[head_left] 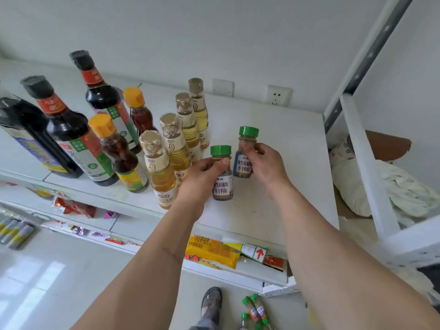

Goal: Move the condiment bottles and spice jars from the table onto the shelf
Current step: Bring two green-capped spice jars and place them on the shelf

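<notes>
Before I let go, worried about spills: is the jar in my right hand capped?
Capped: the green lid sits on the jar in the right hand.

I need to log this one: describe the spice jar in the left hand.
The spice jar is small and clear, with a green ribbed screw cap, brownish powder inside and a blue-and-white label printed in Chinese. It stands roughly upright at the shelf surface, right of the pale vinegar bottles. The left hand grips it near the neck.

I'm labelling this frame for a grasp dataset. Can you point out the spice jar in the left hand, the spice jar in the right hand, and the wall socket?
Left-hand spice jar [220, 150]: head view, on its green cap.
Right-hand spice jar [248, 131]: head view, on its green cap.
Wall socket [277, 95]: head view, middle of the faceplate.
</notes>
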